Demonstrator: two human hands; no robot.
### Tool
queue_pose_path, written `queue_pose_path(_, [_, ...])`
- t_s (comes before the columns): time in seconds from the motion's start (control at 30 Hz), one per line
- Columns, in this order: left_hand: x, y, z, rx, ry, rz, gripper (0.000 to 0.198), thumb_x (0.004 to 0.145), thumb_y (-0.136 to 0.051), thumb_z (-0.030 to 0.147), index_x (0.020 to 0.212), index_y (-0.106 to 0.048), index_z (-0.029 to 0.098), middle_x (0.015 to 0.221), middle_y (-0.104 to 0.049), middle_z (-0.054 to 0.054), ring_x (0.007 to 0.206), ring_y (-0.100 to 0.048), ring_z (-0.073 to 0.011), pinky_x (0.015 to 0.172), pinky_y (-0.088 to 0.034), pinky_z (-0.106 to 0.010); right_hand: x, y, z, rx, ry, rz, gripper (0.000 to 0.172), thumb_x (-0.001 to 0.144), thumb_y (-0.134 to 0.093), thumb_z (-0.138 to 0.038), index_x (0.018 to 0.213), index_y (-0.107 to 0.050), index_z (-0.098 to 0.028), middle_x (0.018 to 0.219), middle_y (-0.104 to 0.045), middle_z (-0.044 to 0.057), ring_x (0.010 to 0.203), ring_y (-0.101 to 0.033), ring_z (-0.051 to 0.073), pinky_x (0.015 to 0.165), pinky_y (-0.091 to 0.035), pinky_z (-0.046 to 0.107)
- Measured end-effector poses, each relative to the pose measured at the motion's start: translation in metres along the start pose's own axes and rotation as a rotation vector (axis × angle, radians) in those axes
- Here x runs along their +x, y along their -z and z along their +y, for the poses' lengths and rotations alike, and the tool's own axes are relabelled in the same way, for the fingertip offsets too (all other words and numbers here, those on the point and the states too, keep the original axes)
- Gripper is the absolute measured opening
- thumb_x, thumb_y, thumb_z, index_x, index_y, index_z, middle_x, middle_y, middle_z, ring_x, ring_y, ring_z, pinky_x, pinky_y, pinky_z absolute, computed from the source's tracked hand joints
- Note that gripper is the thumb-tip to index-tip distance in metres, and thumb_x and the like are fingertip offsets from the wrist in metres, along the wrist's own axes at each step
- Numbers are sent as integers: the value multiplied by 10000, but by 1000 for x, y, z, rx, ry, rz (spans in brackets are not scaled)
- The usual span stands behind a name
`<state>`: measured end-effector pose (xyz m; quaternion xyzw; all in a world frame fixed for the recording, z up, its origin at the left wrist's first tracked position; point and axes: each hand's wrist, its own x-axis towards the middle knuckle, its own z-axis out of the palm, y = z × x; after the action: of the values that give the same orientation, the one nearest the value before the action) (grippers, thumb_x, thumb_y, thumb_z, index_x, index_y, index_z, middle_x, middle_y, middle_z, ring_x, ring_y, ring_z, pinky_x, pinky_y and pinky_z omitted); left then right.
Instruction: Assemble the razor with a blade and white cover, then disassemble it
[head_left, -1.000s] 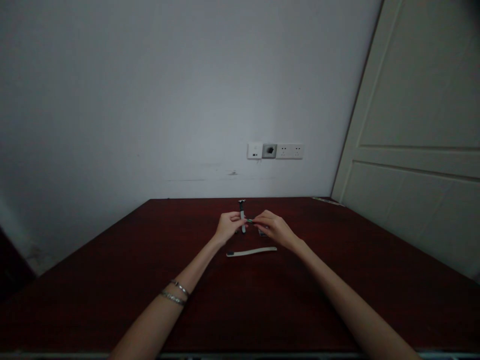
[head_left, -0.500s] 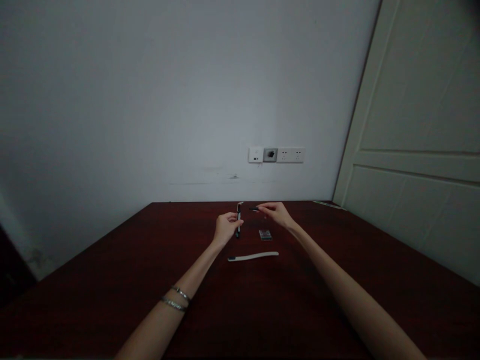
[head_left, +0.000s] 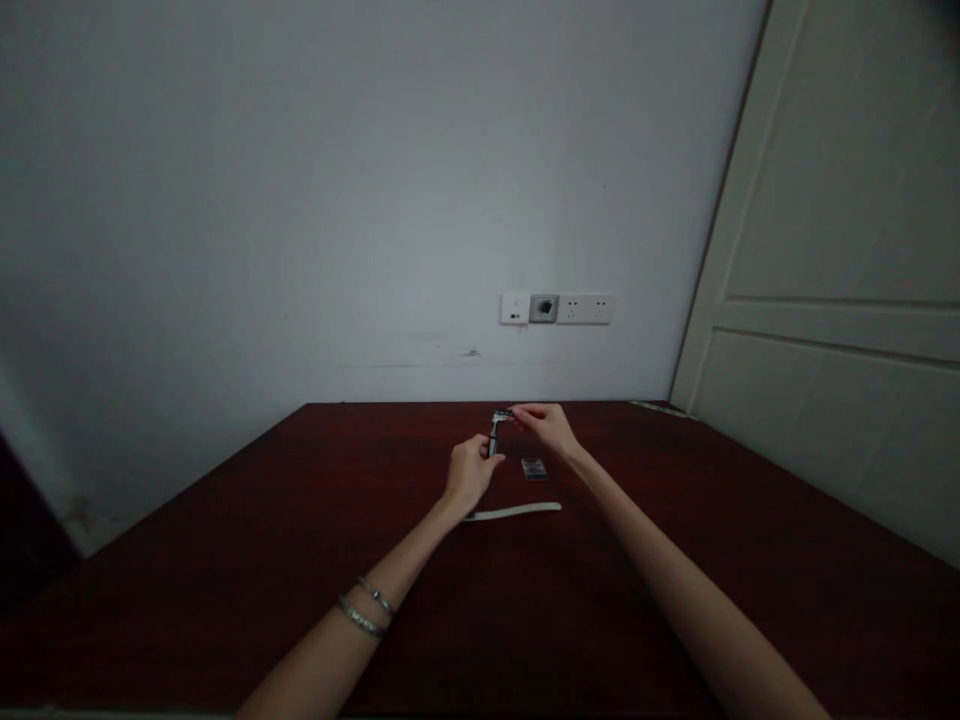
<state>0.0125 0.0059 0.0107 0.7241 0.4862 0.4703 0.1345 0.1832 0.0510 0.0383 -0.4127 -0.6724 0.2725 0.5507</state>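
Observation:
My left hand (head_left: 469, 474) is closed around a slim black-and-white handle (head_left: 493, 444), which stands upright with a pale bent top. The handle's exact kind is too small to make out. My right hand (head_left: 549, 428) pinches a small, thin dark piece (head_left: 508, 413) at the handle's top; whether the two touch I cannot tell. On the table below the right hand lies a small clear flat packet (head_left: 534, 469). Nearer to me is a long, narrow, slightly curved white strip (head_left: 517, 511), its left end partly hidden by my left wrist.
All of this is on a dark red wooden table (head_left: 225, 560) against a white wall (head_left: 337, 200). Wall sockets (head_left: 585, 308) sit above the table's back edge. A pale panelled door (head_left: 840, 260) rises at the right. A thin flat strip (head_left: 660, 409) lies at the back right corner.
My left hand has moved slightly right, bringing the handle's bent top up to the dark piece in my right hand. My left wrist now covers the white strip's left end.

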Motion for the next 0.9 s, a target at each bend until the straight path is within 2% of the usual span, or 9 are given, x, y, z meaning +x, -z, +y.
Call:
queue_pose_path(0.2, [-5,-3,-5,50,-89,19,116,699,-668,237,763,-605,163,677,-604,11,605,-518,-109,598,-353,-215,-4,-4,-6,90,-56,16,448,627,-660,-498,823,-731,-102,638,-670,58,556,-553,140,540,-433,260])
queue_pose_path(0.47, [-5,-3,-2,29,-80,29,117,715,-648,249,724,-568,164,648,-582,17,583,-504,-110,584,-348,-216,-10,-4,-8,96,-53,61,398,637,-675,-452,844,-732,-116,726,-696,80,631,-588,166,562,-447,267])
queue_pose_path(0.9, [-4,-5,-4,55,-70,8,153,718,-645,260,726,-519,173,640,-554,23,581,-501,-114,579,-341,-217,-14,-8,-15,92,-69,44,363,624,-675,-428,811,-738,-124,709,-697,71,608,-573,158,573,-442,273])
